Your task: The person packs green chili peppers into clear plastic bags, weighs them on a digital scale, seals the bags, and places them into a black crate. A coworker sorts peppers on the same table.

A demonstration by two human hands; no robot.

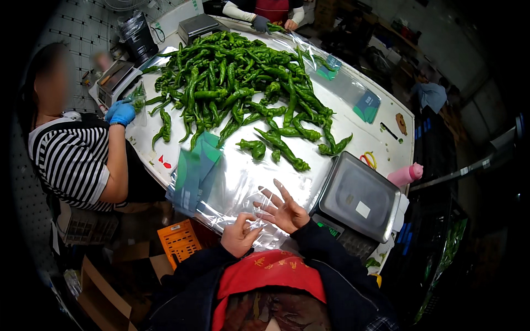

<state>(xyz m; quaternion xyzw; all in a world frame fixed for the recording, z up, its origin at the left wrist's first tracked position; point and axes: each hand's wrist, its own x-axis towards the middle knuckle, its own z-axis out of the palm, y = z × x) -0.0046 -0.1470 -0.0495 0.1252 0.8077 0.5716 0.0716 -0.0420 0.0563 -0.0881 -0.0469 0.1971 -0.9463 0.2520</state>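
At the near edge of the table, my left hand (238,236) is closed, its thumb and fingers pinching the edge of a clear plastic bag (255,190). To its right my right hand (284,214) has its fingers spread over the shiny film and grips nothing that I can see. More clear bags with green and blue printing (201,165) lie in a layered stack to the left of my hands. Beyond them a large heap of long green peppers (221,83) covers the middle of the table, a few loose peppers (284,150) lying closest to me.
A weighing scale (359,196) stands to my right, beside a pink bottle (406,175). At the left, a blue-gloved co-worker (121,112) holds a bag of peppers near another scale (116,83). Across the table another person's gloved hand (260,23) handles peppers. An orange crate (179,243) sits below the table edge.
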